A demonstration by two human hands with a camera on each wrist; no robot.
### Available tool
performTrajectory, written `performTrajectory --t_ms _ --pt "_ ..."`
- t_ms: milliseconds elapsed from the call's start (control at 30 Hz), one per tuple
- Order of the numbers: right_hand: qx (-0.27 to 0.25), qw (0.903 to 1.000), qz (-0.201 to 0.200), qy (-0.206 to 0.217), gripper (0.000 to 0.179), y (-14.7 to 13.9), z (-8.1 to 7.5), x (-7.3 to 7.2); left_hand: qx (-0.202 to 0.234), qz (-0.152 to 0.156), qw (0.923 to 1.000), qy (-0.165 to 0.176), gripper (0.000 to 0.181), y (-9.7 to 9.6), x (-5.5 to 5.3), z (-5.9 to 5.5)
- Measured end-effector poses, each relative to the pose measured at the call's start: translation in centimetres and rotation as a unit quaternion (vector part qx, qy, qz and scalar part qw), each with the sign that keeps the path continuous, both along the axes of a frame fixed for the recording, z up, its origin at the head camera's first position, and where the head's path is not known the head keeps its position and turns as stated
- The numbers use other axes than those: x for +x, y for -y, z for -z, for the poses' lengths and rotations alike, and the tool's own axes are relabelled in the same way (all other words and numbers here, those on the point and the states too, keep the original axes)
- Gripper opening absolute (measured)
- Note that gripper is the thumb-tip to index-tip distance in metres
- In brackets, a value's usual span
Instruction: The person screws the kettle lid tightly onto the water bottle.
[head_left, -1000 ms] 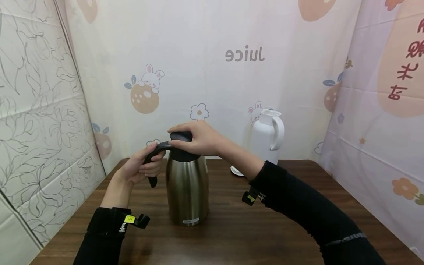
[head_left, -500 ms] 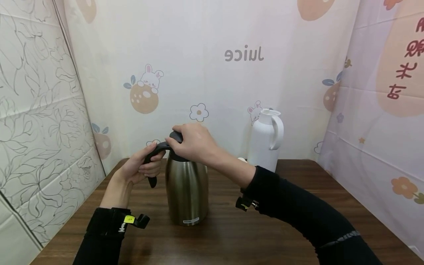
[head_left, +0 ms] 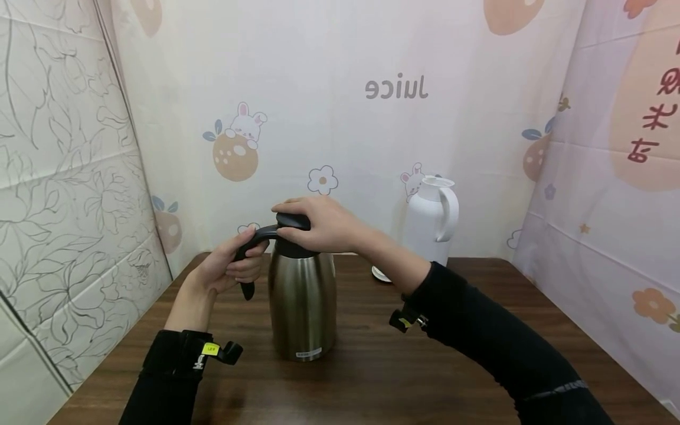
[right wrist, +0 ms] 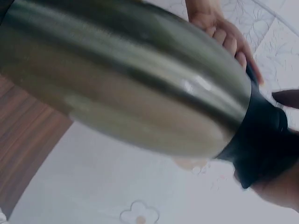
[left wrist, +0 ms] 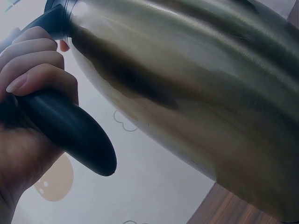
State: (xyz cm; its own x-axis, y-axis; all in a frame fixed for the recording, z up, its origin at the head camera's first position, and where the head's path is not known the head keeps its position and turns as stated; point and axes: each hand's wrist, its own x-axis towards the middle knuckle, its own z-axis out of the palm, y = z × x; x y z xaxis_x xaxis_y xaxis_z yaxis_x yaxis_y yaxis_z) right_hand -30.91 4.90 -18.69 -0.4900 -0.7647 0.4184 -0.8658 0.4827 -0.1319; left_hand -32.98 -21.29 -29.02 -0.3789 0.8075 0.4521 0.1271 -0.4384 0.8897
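A brushed-metal vacuum jug (head_left: 303, 307) with a black collar stands upright on the table. My left hand (head_left: 228, 260) grips its black handle (left wrist: 70, 126), fingers curled round it in the left wrist view. My right hand (head_left: 329, 224) holds the jug's black lid (head_left: 292, 221) from above and the right, with the fingers across the far side and the thumb on the near side. Part of the lid is hidden under that palm. The right wrist view shows the metal body (right wrist: 140, 84) and the black collar (right wrist: 264, 116), while the right fingers are mostly out of frame.
Behind the right forearm, a white jug (head_left: 425, 227) with a white handle stands at the table's back right. Beside its base lies a white round piece (head_left: 380, 275), partly covered by the arm. Printed cloth walls (head_left: 329, 130) close in the brown wooden table (head_left: 372, 366).
My right hand turned on the lid half a second ago, its wrist swinging nearer, and has since turned back with its fingers re-spread over the lid. The left hand and jug have stayed put.
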Motion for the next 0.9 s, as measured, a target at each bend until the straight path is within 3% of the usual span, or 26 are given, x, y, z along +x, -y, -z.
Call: performTrajectory --t_ms 200,433,700,900 --pt "-0.010 0.9956 -0.093 -0.004 0.048 -1.3 0.3 -1.6 -0.002 0.002 1.0000 0.006 0.048 0.0 0.0 0.0" --pt "-0.050 0.9887 -0.141 -0.011 0.043 -1.3 0.9 -2.9 -0.001 0.002 1.0000 0.005 0.047 0.0 0.0 -0.1" --pt "-0.081 0.9858 -0.141 -0.042 0.032 -0.5 1.3 -3.1 0.003 0.003 1.0000 0.009 0.046 0.0 0.1 -0.1" --pt "-0.089 0.9902 -0.098 -0.044 0.030 0.0 1.6 -2.4 0.006 0.004 1.0000 -0.002 0.046 -0.1 0.1 0.0"
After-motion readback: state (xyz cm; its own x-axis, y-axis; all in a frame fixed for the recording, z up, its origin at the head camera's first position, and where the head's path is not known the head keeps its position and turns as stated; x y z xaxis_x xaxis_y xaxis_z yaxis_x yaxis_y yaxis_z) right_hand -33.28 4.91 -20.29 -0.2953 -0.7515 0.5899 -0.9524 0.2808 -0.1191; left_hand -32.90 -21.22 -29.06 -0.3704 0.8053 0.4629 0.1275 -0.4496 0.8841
